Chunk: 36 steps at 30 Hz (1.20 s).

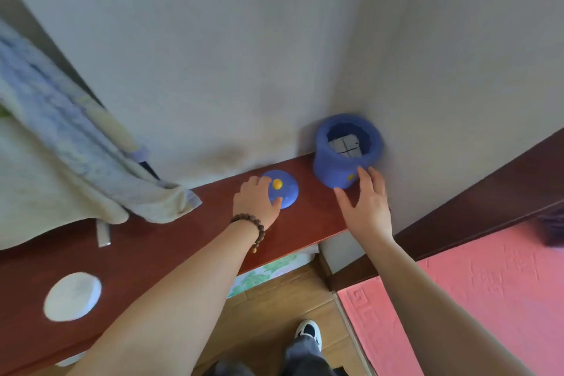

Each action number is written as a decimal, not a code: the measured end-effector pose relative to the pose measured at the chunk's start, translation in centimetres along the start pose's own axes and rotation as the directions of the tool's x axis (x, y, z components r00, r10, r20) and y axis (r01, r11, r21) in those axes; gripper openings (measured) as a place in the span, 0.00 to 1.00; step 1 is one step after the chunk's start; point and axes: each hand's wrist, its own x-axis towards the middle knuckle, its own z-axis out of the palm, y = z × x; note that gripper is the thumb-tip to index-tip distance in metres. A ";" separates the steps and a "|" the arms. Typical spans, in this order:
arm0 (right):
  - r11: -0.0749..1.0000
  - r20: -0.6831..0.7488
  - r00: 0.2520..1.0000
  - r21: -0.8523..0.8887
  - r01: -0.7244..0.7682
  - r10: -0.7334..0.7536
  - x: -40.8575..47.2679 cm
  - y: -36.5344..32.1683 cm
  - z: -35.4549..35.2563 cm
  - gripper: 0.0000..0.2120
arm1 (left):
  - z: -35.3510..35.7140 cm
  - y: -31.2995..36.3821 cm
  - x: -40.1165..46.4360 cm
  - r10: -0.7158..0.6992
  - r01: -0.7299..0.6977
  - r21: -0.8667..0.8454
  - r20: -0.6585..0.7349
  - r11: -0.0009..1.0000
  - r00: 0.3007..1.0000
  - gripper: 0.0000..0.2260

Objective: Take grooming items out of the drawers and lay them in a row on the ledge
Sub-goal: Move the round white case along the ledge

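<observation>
Towel (61,143), white disc (72,296), pink mat (488,284)

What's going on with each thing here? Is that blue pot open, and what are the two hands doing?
blue pot: open, lid off, upright on the ledge by the wall.
blue lid: lying on the ledge beside the pot.
left hand: gripping the lid.
right hand: fingers spread, touching the pot's side.
white round disc: lying flat on the ledge.
cloth: draped, hanging onto the ledge.
</observation>
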 end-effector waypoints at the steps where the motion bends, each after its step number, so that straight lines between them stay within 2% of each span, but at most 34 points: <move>1: 1.000 0.012 1.000 0.004 0.010 -0.010 0.8 0.6 -0.4 0.32 | 0.6 0.8 0.7 -0.029 0.028 0.031 0.013 0.999 0.999 0.22; 5: 0.999 0.084 0.996 0.035 0.037 -0.040 3.4 2.4 -1.3 0.36 | 2.1 2.9 2.8 -0.108 0.108 0.109 0.002 0.988 0.994 0.22; 11: 0.995 0.113 0.992 0.087 0.041 -0.051 5.4 3.6 -1.5 0.40 | 2.5 3.4 4.6 -0.151 0.151 0.219 -0.019 0.964 0.988 0.13; 17: 0.989 0.119 0.993 0.149 -0.021 0.003 6.8 3.5 -1.4 0.44 | 2.2 2.6 5.2 -0.164 0.162 0.172 -0.002 0.972 0.986 0.12; 19: 0.985 0.109 0.994 0.167 -0.035 0.017 7.0 3.4 -1.3 0.45 | 1.4 3.0 5.0 -0.158 0.160 0.082 -0.022 0.984 0.987 0.12; 22: 0.984 0.096 0.995 0.174 -0.032 0.016 7.1 3.3 -1.2 0.44 | -1.1 5.8 4.3 -0.039 -0.004 -0.200 -0.212 0.980 0.977 0.10; 24: 0.979 0.090 0.996 0.198 -0.040 0.022 7.1 3.3 -1.2 0.42 | -3.4 9.0 4.0 0.060 -0.173 -0.297 -0.353 0.939 0.934 0.08; 25: 0.975 0.088 0.996 0.218 -0.050 0.032 7.1 3.2 -1.2 0.42 | -4.4 10.6 4.1 0.116 -0.243 -0.305 -0.381 0.921 0.917 0.08; 28: 0.969 0.069 0.997 0.241 -0.060 0.044 7.4 3.0 -1.2 0.41 | -5.4 14.6 5.7 0.261 -0.336 -0.242 -0.296 0.910 0.919 0.10; 31: 0.972 0.056 0.998 0.231 -0.043 0.031 7.6 3.0 -1.2 0.41 | -4.8 16.5 7.6 0.323 -0.343 -0.115 -0.167 0.932 0.932 0.10; 36: 0.959 0.046 0.998 0.276 -0.062 0.051 7.9 3.1 -1.2 0.39 | -3.5 17.5 9.4 0.400 -0.393 0.086 -0.092 0.915 0.912 0.08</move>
